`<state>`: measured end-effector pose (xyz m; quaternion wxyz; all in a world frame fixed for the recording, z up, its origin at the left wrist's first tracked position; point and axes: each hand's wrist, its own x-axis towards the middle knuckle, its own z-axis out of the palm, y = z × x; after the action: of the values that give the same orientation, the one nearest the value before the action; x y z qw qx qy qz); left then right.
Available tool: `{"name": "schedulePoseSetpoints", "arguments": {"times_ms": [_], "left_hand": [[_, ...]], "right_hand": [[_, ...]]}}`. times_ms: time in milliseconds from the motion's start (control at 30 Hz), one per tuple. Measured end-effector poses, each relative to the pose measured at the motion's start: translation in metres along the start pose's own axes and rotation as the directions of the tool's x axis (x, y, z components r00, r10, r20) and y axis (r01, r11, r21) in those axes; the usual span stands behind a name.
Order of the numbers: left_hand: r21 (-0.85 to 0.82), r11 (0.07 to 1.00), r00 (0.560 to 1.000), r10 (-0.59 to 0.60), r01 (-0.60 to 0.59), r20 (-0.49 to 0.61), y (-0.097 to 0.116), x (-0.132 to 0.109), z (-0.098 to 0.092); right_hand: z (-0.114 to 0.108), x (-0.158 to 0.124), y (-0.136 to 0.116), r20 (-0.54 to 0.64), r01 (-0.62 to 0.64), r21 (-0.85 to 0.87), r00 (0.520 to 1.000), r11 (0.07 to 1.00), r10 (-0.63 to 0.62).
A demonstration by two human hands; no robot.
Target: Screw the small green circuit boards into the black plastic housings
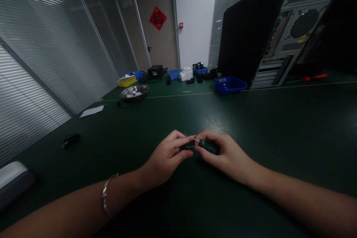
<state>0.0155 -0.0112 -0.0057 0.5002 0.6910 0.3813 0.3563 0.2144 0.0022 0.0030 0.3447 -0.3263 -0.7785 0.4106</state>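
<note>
Both hands meet low over the dark green surface (251, 126), near the front edge. Left hand (167, 158), bracelet on the wrist, has its fingers pinched on one end of a small dark green tool (205, 145). Right hand (225, 156) has its fingers wrapped on the tool's handle end. A thin metal shaft (192, 138) pokes out between the two hands, tilted up-left. Looks like a small screwdriver, too dim to be sure. Tool is held just above the surface, not resting on it.

Doing it well, as a judgement: keep the handle steady in the right, let the left fingertips do the fine work near the shaft, keep both wrists low for support.

Further left, a small dark object (71, 140) and a white paper sheet (92, 111). Far back: metal bowl (134, 92), yellow bin (126, 80), blue bin (231, 84), open computer case (292, 29), red-handled screwdriver (314, 77).
</note>
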Motion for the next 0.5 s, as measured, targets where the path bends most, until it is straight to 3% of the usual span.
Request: {"name": "schedulePoseSetpoints", "arguments": {"times_ms": [200, 500], "left_hand": [[0.089, 0.996, 0.999, 0.026, -0.023, -0.033, -0.0031, 0.0001, 0.0011], [0.077, 0.997, 0.999, 0.011, -0.009, -0.034, 0.0018, -0.0005, 0.0028]], "right_hand": [[0.0007, 0.0012, 0.0015, -0.026, -0.029, -0.01, 0.999, 1.0, 0.029], [0.003, 0.0005, -0.0037, -0.02, -0.073, 0.032, 0.997, 0.997, 0.073]]}}
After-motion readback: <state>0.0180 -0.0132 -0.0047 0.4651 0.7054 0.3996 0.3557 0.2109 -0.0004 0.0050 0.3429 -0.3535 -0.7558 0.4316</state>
